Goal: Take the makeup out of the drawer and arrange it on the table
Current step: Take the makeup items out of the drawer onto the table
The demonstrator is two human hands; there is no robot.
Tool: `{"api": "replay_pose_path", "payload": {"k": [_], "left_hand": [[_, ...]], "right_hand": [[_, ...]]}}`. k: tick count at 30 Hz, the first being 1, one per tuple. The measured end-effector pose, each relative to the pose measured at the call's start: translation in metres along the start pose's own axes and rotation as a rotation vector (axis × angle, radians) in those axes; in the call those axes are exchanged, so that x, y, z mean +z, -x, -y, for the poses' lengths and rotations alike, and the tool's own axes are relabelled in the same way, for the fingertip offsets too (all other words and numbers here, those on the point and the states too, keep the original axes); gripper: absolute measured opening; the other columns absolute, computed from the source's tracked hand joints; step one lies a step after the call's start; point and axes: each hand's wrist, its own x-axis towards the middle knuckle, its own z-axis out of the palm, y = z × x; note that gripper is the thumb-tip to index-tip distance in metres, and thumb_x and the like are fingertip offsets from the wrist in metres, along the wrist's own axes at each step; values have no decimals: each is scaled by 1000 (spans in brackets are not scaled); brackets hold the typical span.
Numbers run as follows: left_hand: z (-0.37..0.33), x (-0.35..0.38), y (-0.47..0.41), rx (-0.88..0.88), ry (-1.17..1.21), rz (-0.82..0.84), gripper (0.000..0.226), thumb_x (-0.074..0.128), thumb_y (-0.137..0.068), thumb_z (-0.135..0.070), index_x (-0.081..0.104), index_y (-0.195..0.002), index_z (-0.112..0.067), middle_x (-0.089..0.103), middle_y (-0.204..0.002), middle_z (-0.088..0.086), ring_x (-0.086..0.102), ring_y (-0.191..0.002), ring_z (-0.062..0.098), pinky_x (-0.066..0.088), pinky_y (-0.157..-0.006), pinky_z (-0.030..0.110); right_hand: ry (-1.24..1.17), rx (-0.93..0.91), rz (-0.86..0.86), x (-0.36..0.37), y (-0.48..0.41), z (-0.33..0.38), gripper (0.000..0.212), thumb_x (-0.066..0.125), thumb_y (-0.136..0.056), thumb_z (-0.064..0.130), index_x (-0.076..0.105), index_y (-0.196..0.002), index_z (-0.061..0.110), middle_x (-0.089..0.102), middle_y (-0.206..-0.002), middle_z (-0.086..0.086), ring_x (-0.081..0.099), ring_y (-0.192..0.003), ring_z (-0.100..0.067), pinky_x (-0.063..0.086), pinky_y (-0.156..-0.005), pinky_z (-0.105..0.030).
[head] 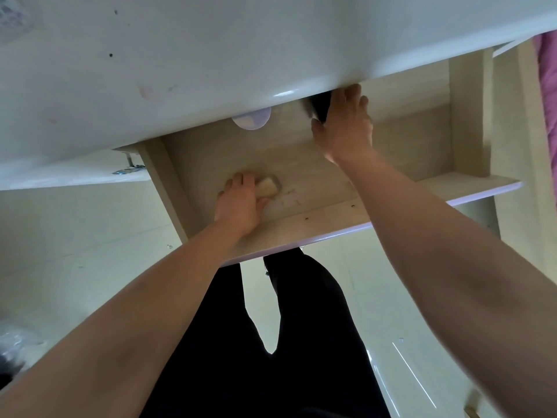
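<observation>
The picking-out step is in hand, inside the open drawer (316, 226). The left hand (241, 202) curls round a beige sponge (267, 186) on the drawer floor. The right hand (346, 125) grips a dark case (319, 105) at the back, under the counter (180, 55). Next, both probably need lifting clear of that overhang.

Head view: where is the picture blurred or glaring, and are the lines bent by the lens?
Head view: the dark object that the right hand grips is smeared by blur; a bright glare spot sits on the table edge; the wide lens bows that edge and swells the forearms near the bottom; the beige pad that the left hand holds is sharper.
</observation>
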Motion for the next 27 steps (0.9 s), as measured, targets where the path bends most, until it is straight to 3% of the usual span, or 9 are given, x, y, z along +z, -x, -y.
{"api": "replay_pose_path", "payload": {"k": [4,8,12,18,23,27], "left_hand": [[11,-5,-2,-32,102,-24,51,61,-94,-35,43,-131,-4,46,-131,19,46,-119,38,44,-94,48],[14,-9,1,-59,149,-24,51,63,-93,-32,43,-130,-2,47,-130,20,48,-117,39,43,-93,46],[16,-15,9,-79,172,-46,50,63,-94,-29,42,-129,0,45,-130,20,53,-110,39,45,-87,45],[20,-42,44,-68,273,-131,40,59,-97,-26,39,-124,-5,44,-125,15,60,-87,34,51,-75,43],[23,-87,82,-114,401,-261,38,58,-97,-29,40,-122,-8,53,-115,12,55,-86,27,43,-72,38],[42,-132,110,-114,512,-428,38,60,-94,-27,41,-124,-13,58,-112,8,58,-88,30,46,-73,39]], "right_hand": [[4,103,-69,13,-3,6,68,47,-96,62,45,-136,6,43,-132,-18,49,-118,-33,56,-82,-48],[-57,110,-1,16,13,-7,57,56,-97,48,41,-146,23,40,-140,-14,46,-124,-34,53,-82,-48],[-65,-32,158,14,30,-24,63,67,-92,31,40,-147,19,42,-139,-13,60,-107,-41,51,-83,-49],[-299,5,303,5,74,-19,61,78,-76,19,53,-132,17,47,-126,-12,58,-105,-39,52,-90,-47],[-340,-89,242,-29,111,16,58,79,-76,25,57,-129,15,53,-123,-11,62,-98,-35,54,-84,-44],[-375,-236,174,-71,118,57,61,80,-76,26,57,-131,16,51,-126,-6,63,-96,-33,55,-83,-40]]}}
